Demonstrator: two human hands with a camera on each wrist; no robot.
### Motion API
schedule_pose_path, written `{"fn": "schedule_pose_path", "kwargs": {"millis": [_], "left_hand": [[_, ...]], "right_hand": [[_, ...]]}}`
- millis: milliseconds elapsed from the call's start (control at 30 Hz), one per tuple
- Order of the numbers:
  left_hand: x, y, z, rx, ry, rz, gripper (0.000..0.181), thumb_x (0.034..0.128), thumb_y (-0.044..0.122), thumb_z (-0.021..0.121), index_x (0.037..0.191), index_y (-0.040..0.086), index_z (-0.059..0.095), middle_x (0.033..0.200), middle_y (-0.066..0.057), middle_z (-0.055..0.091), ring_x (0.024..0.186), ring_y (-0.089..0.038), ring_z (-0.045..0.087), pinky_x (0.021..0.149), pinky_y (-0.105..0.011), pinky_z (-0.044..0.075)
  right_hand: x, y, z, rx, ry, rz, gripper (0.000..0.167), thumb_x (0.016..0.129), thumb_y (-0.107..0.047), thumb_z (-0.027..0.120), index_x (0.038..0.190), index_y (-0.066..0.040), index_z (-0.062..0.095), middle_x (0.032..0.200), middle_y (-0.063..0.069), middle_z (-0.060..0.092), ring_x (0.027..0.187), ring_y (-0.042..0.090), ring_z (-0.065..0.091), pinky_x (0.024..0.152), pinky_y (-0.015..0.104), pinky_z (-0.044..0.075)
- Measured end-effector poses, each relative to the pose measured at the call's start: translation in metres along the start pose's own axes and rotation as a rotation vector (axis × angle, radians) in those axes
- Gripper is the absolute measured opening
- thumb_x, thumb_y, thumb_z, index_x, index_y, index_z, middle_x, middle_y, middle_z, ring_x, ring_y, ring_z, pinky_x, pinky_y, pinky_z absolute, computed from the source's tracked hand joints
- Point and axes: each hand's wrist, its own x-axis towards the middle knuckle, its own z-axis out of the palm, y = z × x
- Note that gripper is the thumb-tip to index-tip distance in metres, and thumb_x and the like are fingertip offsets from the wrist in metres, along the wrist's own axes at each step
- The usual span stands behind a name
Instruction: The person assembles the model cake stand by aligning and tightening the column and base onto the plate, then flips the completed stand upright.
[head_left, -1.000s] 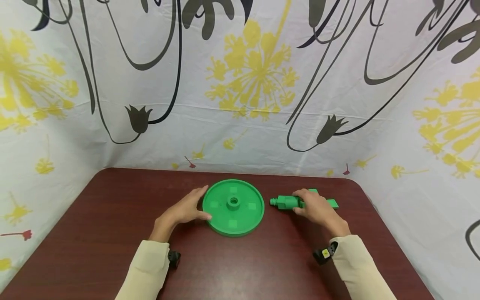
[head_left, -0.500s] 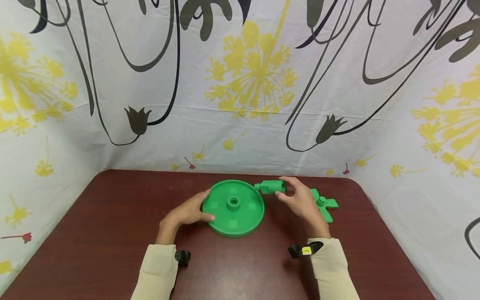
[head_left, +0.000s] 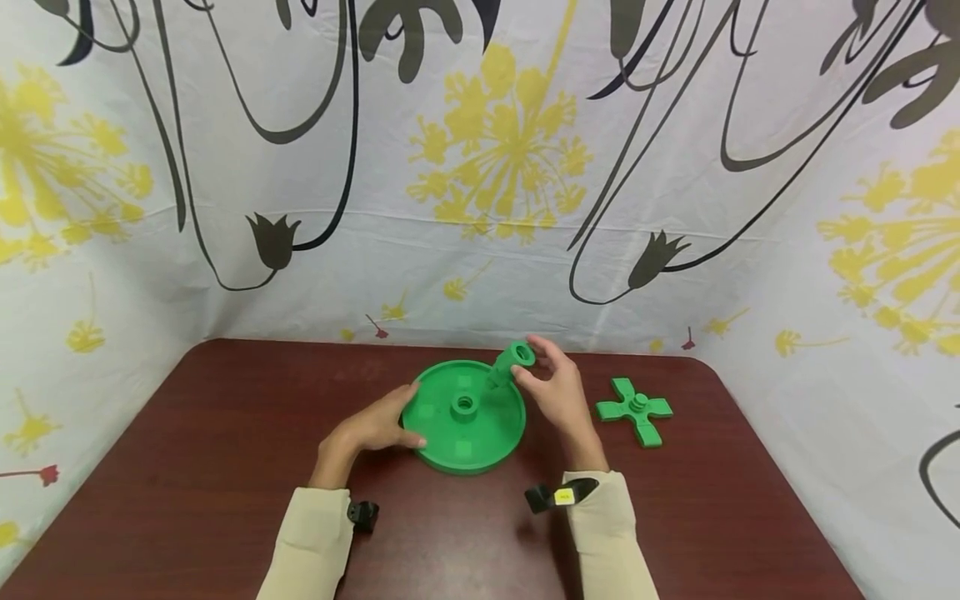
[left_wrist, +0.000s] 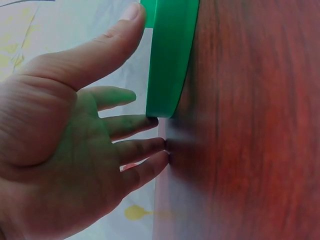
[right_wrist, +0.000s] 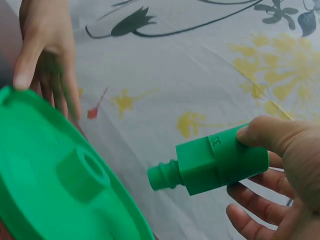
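A round green disc (head_left: 438, 450) with a raised rim and a threaded hub in its centre lies on the table. My left hand (head_left: 375, 423) rests at its left edge, thumb on the rim and fingers extended along the side, as the left wrist view shows. My right hand (head_left: 557, 392) pinches a green threaded post (right_wrist: 215, 160) between thumb and fingers. The post has a hex collar and a hollow end; its threaded tip points down, tilted, above the disc's right part and apart from the hub (right_wrist: 85, 172).
A green four-armed cross piece (head_left: 636, 410) with a threaded stud lies to the right on the dark red-brown table (head_left: 187, 500). A white patterned cloth (head_left: 315, 183) hangs behind the table and along both sides.
My right hand has lifted the post off the cross piece's area, carried it left and tipped it over the disc. The cross piece has come into full view. My left hand stays at the disc.
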Motion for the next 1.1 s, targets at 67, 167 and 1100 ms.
{"fn": "schedule_pose_path", "kwargs": {"millis": [67,167,1100], "left_hand": [[-0.001,0.0,0.0,0.009,-0.003,-0.008,0.097,0.0861,0.017,0.079,0.155,-0.008,0.016,0.16,-0.029,0.017,0.149,-0.045,0.018,0.116,-0.059,0.026],[-0.001,0.001,0.001,0.027,-0.004,-0.023,0.097,0.0869,0.019,0.079,0.155,-0.009,0.015,0.16,-0.03,0.017,0.149,-0.045,0.017,0.116,-0.059,0.025],[-0.001,0.003,0.001,0.092,-0.034,-0.115,0.094,0.089,0.023,0.076,0.155,-0.007,0.017,0.161,-0.028,0.018,0.15,-0.043,0.016,0.117,-0.057,0.024]], "right_hand": [[0.001,-0.003,0.007,0.028,0.001,-0.012,0.052,0.092,-0.011,0.072,0.141,-0.008,0.054,0.135,0.015,0.059,0.116,0.03,0.061,0.095,0.044,0.053],[0.002,-0.007,0.017,0.046,-0.01,-0.028,0.054,0.091,-0.01,0.072,0.142,-0.007,0.053,0.137,0.017,0.058,0.118,0.032,0.06,0.096,0.047,0.051],[0.001,-0.005,0.046,-0.007,-0.159,-0.051,0.057,0.089,-0.009,0.074,0.142,-0.015,0.054,0.134,0.011,0.063,0.119,0.026,0.061,0.083,0.04,0.054]]}}
